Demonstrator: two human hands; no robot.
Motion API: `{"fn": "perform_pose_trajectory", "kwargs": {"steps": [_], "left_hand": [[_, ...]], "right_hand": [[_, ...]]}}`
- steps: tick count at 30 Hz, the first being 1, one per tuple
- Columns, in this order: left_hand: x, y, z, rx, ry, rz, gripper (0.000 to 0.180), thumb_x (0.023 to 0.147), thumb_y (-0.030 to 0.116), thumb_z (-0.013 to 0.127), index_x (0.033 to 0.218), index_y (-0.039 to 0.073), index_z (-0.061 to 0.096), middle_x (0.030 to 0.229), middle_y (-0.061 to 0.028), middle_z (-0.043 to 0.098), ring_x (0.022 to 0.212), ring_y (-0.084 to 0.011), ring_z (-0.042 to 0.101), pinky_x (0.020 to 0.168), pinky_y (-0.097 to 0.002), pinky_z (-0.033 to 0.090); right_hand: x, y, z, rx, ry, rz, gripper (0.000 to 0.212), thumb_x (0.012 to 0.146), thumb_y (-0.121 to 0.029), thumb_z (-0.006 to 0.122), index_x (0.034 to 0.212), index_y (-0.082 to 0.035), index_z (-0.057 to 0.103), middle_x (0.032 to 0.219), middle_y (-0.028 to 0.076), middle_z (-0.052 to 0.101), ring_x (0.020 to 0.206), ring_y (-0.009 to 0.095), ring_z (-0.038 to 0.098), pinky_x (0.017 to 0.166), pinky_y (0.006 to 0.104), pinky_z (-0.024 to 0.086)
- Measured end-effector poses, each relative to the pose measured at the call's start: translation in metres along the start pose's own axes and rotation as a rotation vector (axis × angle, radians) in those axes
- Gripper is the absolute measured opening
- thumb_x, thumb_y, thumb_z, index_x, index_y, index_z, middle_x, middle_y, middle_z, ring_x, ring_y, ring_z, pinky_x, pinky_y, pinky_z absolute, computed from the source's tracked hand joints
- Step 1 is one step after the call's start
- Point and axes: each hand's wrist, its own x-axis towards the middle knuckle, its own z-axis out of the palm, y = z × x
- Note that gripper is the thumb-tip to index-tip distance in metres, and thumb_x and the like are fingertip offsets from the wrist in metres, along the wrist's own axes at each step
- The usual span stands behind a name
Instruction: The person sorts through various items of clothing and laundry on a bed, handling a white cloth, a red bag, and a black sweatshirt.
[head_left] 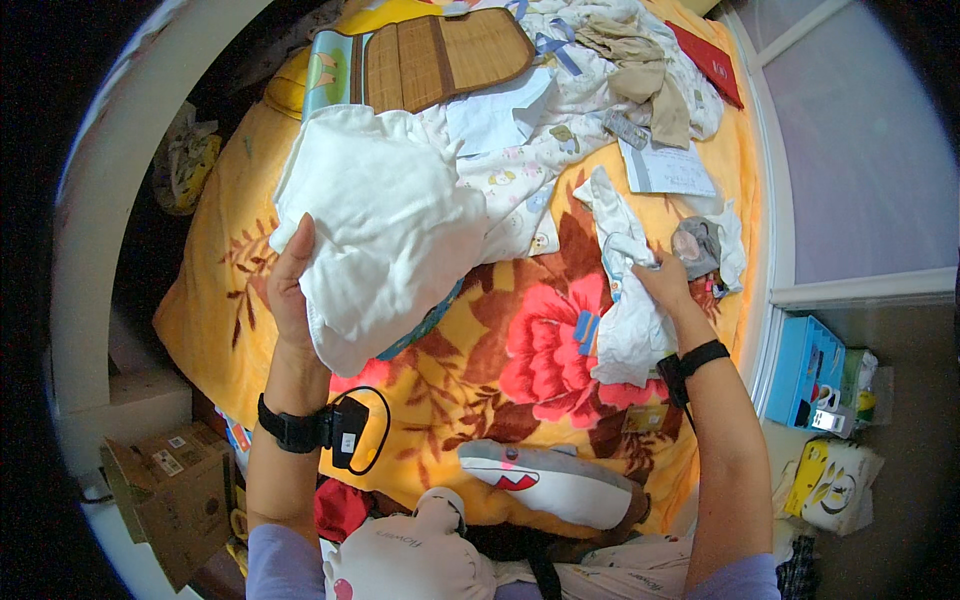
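Note:
In my left hand (pixel 291 290) a folded white cloth (pixel 385 230) is gripped by its left edge, thumb on top and fingers hidden beneath. It hangs over the near side of the bedding and covers part of a blue-green item. My right hand (pixel 668 283) pinches a crumpled white garment (pixel 632 330) with blue trim, which droops onto the orange floral blanket (pixel 470 340). Just right of that hand lies a small grey cloth item (pixel 695 245) beside another white piece. Both wrists wear black straps with small devices.
A brown woven mat (pixel 450 55), printed bedding (pixel 520 190), beige clothing (pixel 645 75), papers (pixel 668 168) and a red folder (pixel 705 62) lie farther back. Close to me is a shark plush (pixel 550 482). A cardboard box (pixel 172 490) stands left, a blue bin (pixel 803 370) right.

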Motion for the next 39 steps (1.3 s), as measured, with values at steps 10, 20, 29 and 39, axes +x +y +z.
{"fn": "perform_pose_trajectory", "kwargs": {"steps": [10,20,29,39], "left_hand": [[-0.010,-0.007,0.009,0.062,-0.011,-0.038,0.055,0.086,0.034,0.045,0.126,-0.002,0.032,0.117,-0.0179,0.049,0.104,-0.0305,0.052,0.090,-0.0417,0.042],[-0.035,-0.027,0.043,0.119,-0.198,-0.109,0.062,0.089,0.047,0.035,0.128,0.000,0.030,0.121,-0.0136,0.047,0.107,-0.0246,0.049,0.091,-0.0353,0.040],[-0.050,-0.067,0.045,0.143,-0.278,0.069,0.085,0.072,0.070,0.042,0.132,0.011,0.025,0.128,-0.0097,0.038,0.113,-0.0233,0.043,0.096,-0.0375,0.037],[-0.041,-0.049,0.035,0.390,-0.178,-0.299,0.060,0.059,0.002,0.050,0.119,-0.004,0.042,0.109,-0.0151,0.055,0.098,-0.0271,0.055,0.091,-0.0376,0.042]], "right_hand": [[-0.027,-0.108,-0.058,1.649,-0.618,0.536,0.035,0.083,-0.017,0.057,0.113,-0.001,0.048,0.109,0.012,0.056,0.099,0.023,0.056,0.086,0.0363,0.046],[-0.083,-0.204,-0.099,0.698,0.618,-0.311,0.032,0.083,-0.019,0.055,0.109,0.000,0.049,0.089,0.010,0.056,0.084,0.022,0.055,0.073,0.0314,0.044],[-0.122,-0.286,-0.070,0.244,-0.047,-0.821,0.041,0.071,-0.015,0.062,0.106,0.002,0.051,0.122,0.016,0.043,0.104,0.031,0.049,0.084,0.0361,0.042],[-0.102,-0.252,-0.069,0.208,-0.012,-0.475,0.036,0.072,-0.020,0.066,0.099,0.003,0.055,0.105,0.018,0.052,0.096,0.028,0.052,0.077,0.0344,0.043]]}}
